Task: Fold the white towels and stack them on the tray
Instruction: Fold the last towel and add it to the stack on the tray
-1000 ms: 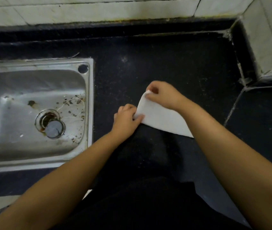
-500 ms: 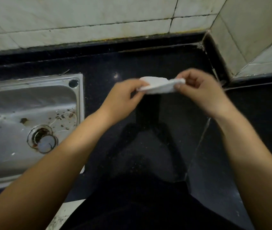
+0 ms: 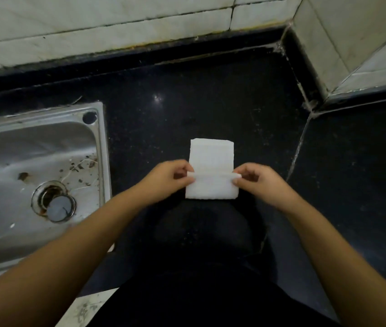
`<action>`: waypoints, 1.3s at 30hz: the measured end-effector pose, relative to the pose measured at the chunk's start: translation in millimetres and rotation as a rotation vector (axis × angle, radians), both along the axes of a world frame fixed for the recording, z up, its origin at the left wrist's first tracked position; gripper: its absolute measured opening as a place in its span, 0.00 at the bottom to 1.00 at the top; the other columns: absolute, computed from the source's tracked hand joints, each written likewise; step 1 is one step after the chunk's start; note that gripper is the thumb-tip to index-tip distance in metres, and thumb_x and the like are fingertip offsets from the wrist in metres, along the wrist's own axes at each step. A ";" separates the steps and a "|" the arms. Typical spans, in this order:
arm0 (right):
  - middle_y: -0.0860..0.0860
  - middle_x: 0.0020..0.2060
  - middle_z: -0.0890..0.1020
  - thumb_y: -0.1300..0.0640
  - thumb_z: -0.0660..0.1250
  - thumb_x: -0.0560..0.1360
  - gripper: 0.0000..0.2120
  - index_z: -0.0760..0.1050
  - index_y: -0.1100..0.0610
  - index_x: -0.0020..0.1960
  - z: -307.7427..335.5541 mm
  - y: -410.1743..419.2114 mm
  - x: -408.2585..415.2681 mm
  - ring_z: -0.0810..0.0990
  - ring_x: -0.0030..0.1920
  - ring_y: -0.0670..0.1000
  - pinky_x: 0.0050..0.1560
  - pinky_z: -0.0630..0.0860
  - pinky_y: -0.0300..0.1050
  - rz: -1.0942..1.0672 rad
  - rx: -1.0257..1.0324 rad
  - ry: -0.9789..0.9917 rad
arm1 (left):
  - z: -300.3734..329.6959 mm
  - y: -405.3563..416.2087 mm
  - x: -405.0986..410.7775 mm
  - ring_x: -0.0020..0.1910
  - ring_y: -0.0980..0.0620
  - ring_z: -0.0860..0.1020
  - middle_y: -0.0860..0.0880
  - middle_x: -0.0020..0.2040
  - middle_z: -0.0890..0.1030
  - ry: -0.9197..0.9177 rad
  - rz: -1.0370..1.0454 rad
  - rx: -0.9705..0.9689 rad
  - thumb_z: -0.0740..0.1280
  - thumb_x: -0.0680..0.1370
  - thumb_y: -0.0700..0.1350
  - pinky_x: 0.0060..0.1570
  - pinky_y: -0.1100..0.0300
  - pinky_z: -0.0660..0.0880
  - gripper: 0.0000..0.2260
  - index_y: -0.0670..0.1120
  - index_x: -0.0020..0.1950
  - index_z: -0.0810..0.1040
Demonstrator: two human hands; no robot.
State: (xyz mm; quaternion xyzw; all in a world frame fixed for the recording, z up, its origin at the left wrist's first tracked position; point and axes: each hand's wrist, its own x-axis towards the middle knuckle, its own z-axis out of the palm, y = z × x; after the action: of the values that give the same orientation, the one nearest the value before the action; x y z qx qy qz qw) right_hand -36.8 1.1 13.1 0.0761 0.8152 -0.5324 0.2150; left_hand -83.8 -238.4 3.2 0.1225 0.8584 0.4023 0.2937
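A small white towel lies flat on the black counter, its near part folded over so a folded edge runs across it. My left hand pinches the left end of that folded edge. At the right end my right hand pinches the same edge. No tray is in view.
A steel sink with a drain and some debris sits at the left. Tiled walls run along the back, and a tiled corner block juts in at the right. My dark clothing fills the bottom centre.
The towel was held up in the air between both hands; now it lies on the counter with its near part folded over, and both hands hold the fold's ends.
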 end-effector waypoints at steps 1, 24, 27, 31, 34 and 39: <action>0.51 0.41 0.82 0.61 0.68 0.75 0.03 0.79 0.56 0.47 0.1 0.7 -12.4 0.78 0.38 0.39 0.44 0.74 0.32 -0.041 0.004 0.019 | 0.3 3.8 -12.4 0.42 0.60 0.78 0.51 0.44 0.81 0.013 0.029 0.003 0.69 0.76 0.44 0.46 0.66 0.73 0.02 0.48 0.47 0.77; 0.59 0.61 0.75 0.46 0.61 0.78 0.22 0.69 0.62 0.63 -35.9 -36.3 -62.4 0.74 0.61 0.60 0.58 0.69 0.52 -0.110 0.862 -0.089 | -33.9 43.1 -32.1 0.62 0.46 0.68 0.46 0.61 0.71 0.215 0.326 -0.478 0.63 0.78 0.54 0.59 0.51 0.64 0.18 0.45 0.61 0.70; 0.58 0.62 0.74 0.52 0.60 0.78 0.18 0.70 0.60 0.64 -34.2 -47.5 -72.3 0.73 0.63 0.58 0.61 0.66 0.51 -0.077 0.877 -0.152 | -35.7 58.4 -32.7 0.63 0.44 0.66 0.44 0.63 0.68 0.204 0.261 -0.563 0.61 0.78 0.48 0.61 0.50 0.64 0.15 0.43 0.62 0.71; 0.57 0.58 0.77 0.58 0.59 0.77 0.12 0.73 0.58 0.59 -25.4 -44.0 -70.0 0.75 0.58 0.58 0.57 0.70 0.49 -0.182 0.696 -0.133 | -23.9 60.7 -39.5 0.53 0.45 0.72 0.44 0.54 0.74 0.143 0.244 -0.346 0.61 0.77 0.42 0.51 0.53 0.69 0.07 0.42 0.54 0.72; 0.55 0.45 0.76 0.58 0.64 0.75 0.03 0.71 0.58 0.47 -15.5 -30.9 -52.4 0.75 0.46 0.53 0.41 0.71 0.44 -0.376 0.335 -0.039 | -9.3 52.2 -35.1 0.44 0.50 0.73 0.49 0.42 0.74 0.036 0.329 0.005 0.63 0.77 0.39 0.36 0.62 0.70 0.04 0.44 0.49 0.68; 0.55 0.44 0.80 0.60 0.65 0.76 0.02 0.77 0.55 0.46 11.0 -18.6 3.9 0.79 0.44 0.52 0.47 0.76 0.48 -0.672 -0.181 0.067 | 11.7 53.7 -21.1 0.54 0.49 0.78 0.46 0.57 0.78 -0.399 0.421 0.395 0.66 0.77 0.37 0.52 0.55 0.78 0.24 0.43 0.71 0.63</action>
State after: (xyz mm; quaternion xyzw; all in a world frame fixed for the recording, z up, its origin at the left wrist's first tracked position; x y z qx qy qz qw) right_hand -32.9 -17.5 24.1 0.3032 0.7006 -0.6459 0.0070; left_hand -105.0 -184.8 14.9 -0.0838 0.6963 0.6282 0.3369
